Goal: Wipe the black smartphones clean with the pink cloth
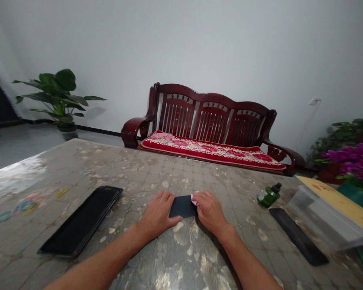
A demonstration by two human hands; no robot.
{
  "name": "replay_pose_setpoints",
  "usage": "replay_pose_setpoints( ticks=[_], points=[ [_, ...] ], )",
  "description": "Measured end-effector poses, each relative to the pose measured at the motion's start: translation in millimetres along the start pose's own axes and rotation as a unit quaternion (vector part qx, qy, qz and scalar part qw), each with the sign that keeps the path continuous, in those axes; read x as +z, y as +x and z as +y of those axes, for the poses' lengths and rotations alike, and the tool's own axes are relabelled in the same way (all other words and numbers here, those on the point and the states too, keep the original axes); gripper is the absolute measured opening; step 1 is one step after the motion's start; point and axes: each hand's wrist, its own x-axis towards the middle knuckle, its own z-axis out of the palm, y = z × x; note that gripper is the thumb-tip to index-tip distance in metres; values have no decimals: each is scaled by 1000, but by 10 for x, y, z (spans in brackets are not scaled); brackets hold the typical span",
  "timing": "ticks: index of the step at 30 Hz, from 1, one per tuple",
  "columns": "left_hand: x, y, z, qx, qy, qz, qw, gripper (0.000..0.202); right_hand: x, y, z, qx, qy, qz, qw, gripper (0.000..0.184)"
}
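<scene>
A dark blue-grey flat rectangular piece lies between my hands, low over the table; I cannot tell whether it is a phone, a card or a folded sheet. My left hand grips its left end, thumb along the near edge and fingers at the far edge. At the right end, my right hand is closed with its fingers curled over a small pale pink bit, which looks like paper or cloth. The fingers hide most of that bit and the right edge of the dark piece.
A black tablet-like slab lies left on the patterned tablecloth, beside several coloured rubber bands. To the right are a green bottle, a long black object and a clear plastic box. A wooden bench stands beyond.
</scene>
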Motion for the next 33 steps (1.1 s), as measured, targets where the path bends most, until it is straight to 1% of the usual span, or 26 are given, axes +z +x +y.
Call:
replay_pose_setpoints(
  ticks=[4,6,12,15,18,20,24,28,30,33],
  points=[
    [2,8,-1,0,-4,-2,1000,47,-29,8,15,31,-41,8,999,31],
    [-2,16,1,0,-6,-5,1000,48,-22,14,2,34,-49,13,998,30],
    [-8,18,2,-1,-12,-8,1000,46,28,6,-138,-41,-15,-7,999,28],
    [8,11,-4,-1,-13,-2,1000,47,20,-1,-153,-33,-28,6,999,29],
    [28,9,-7,-6,-18,4,1000,54,16,0,-135,-8,-57,22,998,25],
    [33,13,-3,-12,-21,6,1000,58,27,1,-138,-4,-66,24,997,23],
    [25,21,6,-15,-28,6,999,59,67,-1,-197,-33,-30,21,999,24],
    [15,20,1,-10,-34,2,999,54,80,-11,-228,-70,11,15,997,26],
    [15,19,-7,-8,-41,2,999,54,71,-18,-203,-55,6,20,998,28],
    [23,13,-14,1,-58,6,998,58,57,-28,-148,-8,-27,37,999,30]
  ],
)
